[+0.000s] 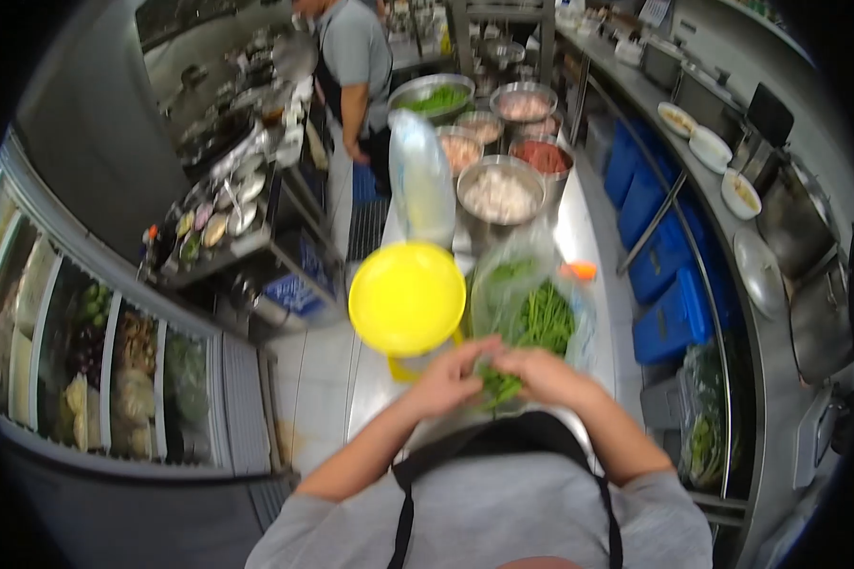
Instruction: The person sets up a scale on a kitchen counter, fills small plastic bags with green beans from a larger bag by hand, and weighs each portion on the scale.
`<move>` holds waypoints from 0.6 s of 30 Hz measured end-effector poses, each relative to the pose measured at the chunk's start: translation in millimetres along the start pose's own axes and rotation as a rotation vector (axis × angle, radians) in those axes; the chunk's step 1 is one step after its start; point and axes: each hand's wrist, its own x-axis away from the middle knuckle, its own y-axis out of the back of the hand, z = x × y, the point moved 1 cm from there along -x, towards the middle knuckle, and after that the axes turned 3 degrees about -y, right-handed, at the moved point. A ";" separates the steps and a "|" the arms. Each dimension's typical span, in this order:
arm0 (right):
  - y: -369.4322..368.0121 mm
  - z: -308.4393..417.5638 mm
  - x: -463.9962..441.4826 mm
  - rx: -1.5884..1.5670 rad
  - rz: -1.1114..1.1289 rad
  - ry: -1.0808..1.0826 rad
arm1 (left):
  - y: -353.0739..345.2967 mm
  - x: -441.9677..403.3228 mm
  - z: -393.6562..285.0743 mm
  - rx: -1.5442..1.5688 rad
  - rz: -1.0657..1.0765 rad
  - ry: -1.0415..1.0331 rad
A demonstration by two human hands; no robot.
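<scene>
My left hand (453, 379) and my right hand (538, 375) meet at the near edge of a clear plastic bag of green vegetables (547, 318). Fingers of both are bent close together over some greens (500, 387); blur hides exactly what they grip. Just left of the bag stands a yellow round container (407, 298). Behind it is a tall plastic bag with pale contents (422, 180). An orange object (579, 271) lies beside the bag's right side.
Metal bowls of white pieces (501, 195), red meat (542, 157) and greens (433, 98) stand farther along the steel table. A person (354, 76) stands at back left. Left is a glass-door fridge (114, 370); right are blue bins (672, 318) beneath a shelf holding pots.
</scene>
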 end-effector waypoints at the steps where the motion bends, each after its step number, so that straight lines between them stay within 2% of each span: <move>1: 0.2 5.2 -3.9 0.062 0.134 -0.090 | -1.7 -0.5 0.4 0.011 0.007 -0.055; 2: -3.6 9.9 -4.0 0.116 0.280 -0.179 | -6.8 3.6 -11.2 0.024 0.028 -0.011; 4: -14.8 3.4 -7.6 -0.004 0.307 -0.084 | -16.9 7.1 -21.7 -0.004 0.030 -0.045; 6: -14.6 17.6 -19.5 0.221 0.589 -0.342 | -21.9 10.3 -27.1 -0.026 0.055 -0.076; 7: -20.6 14.6 -24.4 0.235 0.654 -0.339 | -23.2 11.4 -31.0 -0.035 0.077 -0.076; 9: -30.0 10.8 -36.5 0.363 0.778 -0.375 | -24.3 8.5 -26.0 -0.258 0.020 -0.181; 10: -33.9 10.1 -42.1 0.478 0.842 -0.407 | -19.5 6.1 -21.8 -0.270 -0.004 -0.140; 11: -39.2 2.7 -38.1 0.508 0.764 -0.305 | -14.4 6.5 -16.7 -0.284 -0.027 -0.100; 13: -41.3 -6.2 -48.1 0.576 0.857 -0.323 | -7.7 9.1 -9.9 -0.312 -0.071 -0.046; 14: -36.1 -2.8 -57.7 0.613 1.038 -0.440 | -5.8 12.1 -8.4 -0.358 -0.110 -0.022; 17: -7.5 12.9 -43.1 0.354 0.764 -0.373 | -5.0 22.8 -9.1 -0.268 -0.103 -0.018; 18: -7.5 1.1 -38.5 0.354 0.775 -0.375 | -4.0 19.9 -4.7 -0.258 -0.105 -0.016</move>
